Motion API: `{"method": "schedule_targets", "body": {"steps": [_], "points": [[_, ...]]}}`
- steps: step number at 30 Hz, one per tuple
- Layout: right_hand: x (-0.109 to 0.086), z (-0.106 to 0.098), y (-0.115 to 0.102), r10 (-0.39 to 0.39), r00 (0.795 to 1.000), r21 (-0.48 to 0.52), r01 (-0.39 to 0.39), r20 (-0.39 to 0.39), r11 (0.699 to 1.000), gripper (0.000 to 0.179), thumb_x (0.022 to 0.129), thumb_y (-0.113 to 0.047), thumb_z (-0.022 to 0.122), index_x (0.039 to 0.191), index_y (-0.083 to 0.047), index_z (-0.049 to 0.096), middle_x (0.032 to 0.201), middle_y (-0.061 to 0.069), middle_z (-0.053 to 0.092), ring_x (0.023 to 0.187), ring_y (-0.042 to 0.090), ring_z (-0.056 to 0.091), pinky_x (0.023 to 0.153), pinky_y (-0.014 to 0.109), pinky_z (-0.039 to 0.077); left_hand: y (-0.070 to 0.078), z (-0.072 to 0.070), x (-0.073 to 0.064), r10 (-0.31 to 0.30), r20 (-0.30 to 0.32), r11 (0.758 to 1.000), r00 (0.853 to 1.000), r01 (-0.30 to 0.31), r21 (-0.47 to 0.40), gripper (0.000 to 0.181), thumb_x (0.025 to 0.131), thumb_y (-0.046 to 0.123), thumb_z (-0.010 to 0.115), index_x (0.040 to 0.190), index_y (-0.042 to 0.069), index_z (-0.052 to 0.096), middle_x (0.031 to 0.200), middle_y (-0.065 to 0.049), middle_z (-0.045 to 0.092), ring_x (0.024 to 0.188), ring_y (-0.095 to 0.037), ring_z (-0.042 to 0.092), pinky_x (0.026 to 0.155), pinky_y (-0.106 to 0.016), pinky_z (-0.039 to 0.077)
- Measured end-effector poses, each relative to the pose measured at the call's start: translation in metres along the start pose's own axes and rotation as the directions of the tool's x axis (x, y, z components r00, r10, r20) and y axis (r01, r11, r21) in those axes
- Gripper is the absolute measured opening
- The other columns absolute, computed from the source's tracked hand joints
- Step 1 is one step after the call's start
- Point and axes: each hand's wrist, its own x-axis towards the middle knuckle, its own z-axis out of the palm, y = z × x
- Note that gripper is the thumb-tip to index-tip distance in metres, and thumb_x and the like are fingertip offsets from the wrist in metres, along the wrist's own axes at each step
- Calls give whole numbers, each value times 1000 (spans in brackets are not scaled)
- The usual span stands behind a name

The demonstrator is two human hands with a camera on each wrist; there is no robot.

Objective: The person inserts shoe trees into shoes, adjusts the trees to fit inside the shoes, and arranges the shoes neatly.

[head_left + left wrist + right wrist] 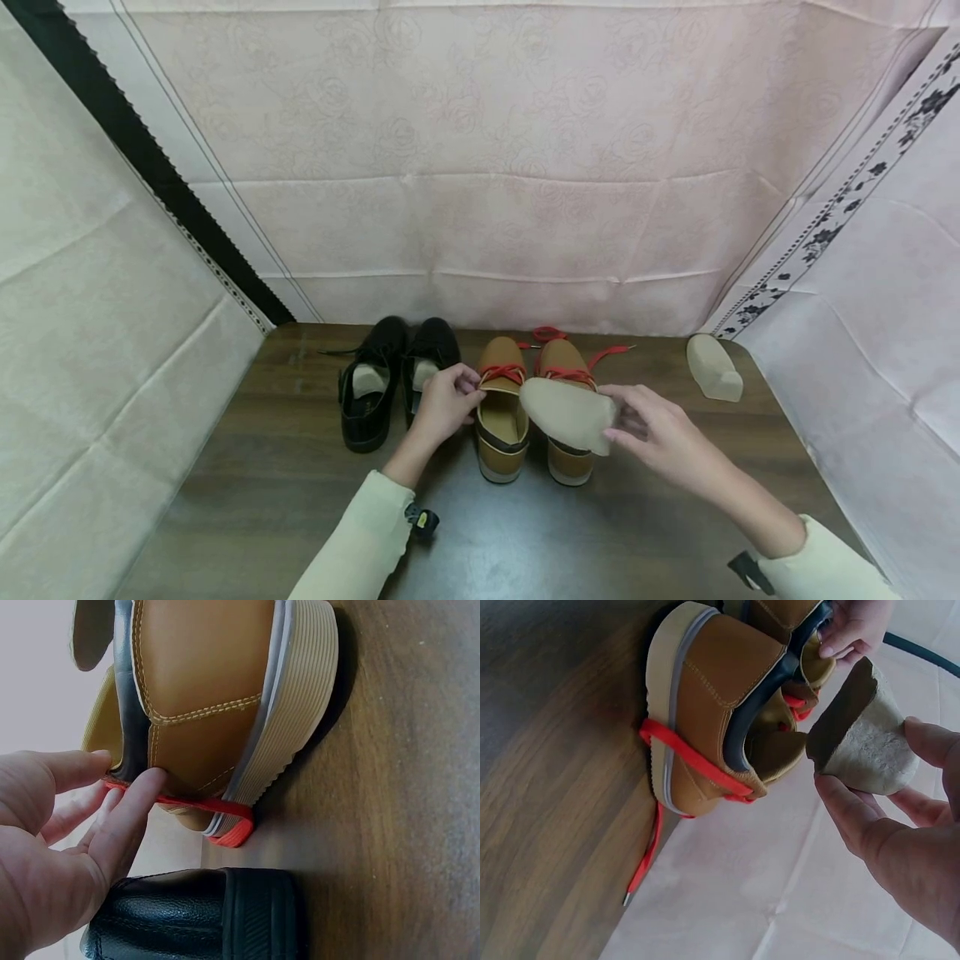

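Observation:
My right hand [660, 429] grips a beige moulded shoe insert [566, 411] between thumb and fingers, above the right brown shoe [570, 458]. In the right wrist view the shoe insert [877, 742] shows a rough hollow edge. My left hand [450, 404] pinches the collar of the left brown shoe [501, 458] near its red laces [502, 372]. Seen from the left wrist, the thumb is at the inner edge of that brown shoe [202, 667] and the fingers lie along its outer side. The left shoe's opening faces up; the held insert partly hides the right shoe's opening.
Two black shoes [371, 425] stand to the left on the wooden surface [262, 467], beige inserts [367, 380] inside them. Another beige insert [714, 367] lies at the far right. A loose red lace [611, 352] trails by the right brown shoe. Patterned cloth [487, 167] hangs behind.

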Motion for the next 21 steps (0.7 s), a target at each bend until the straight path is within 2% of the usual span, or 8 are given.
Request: {"method": "schedule_targets", "body": {"steps": [4, 11, 16, 21], "points": [[2, 3, -4, -5, 1000, 27, 4, 23, 1000, 54, 85, -3, 83, 135, -6, 62, 115, 4, 67, 104, 20, 71, 86, 32, 62, 0, 1, 0, -15, -4, 1000, 1000, 15, -4, 12, 91, 4, 77, 99, 6, 70, 87, -8, 65, 66, -15, 65, 54, -31, 61], [6, 8, -11, -4, 998, 72, 0, 66, 997, 51, 87, -7, 82, 134, -2, 62, 117, 8, 68, 102, 23, 73, 84, 31, 62, 0, 1, 0, 6, -5, 1000, 1000, -6, -8, 11, 91, 3, 76, 100, 5, 70, 88, -9, 65, 66, -15, 66, 53, -30, 61], [8, 11, -17, -13, 997, 78, 7, 81, 997, 49, 89, -12, 82, 134, -5, 63, 115, 6, 69, 98, 19, 73, 81, 32, 63, 0, 1, 0, 0, -3, 1000, 1000, 0, -15, 11, 91, 3, 76, 100, 5, 70, 88, -9, 65, 67, -15, 66, 54, -31, 61], [10, 12, -20, -12, 996, 33, 9, 88, 999, 49, 88, -16, 83, 133, -11, 64, 113, 1, 69, 96, 12, 70, 79, 34, 62, 1, 1, 0, -14, -3, 1000, 1000, 14, -15, 11, 91, 3, 76, 100, 5, 70, 88, -9, 66, 67, -15, 66, 55, -32, 61]]}}
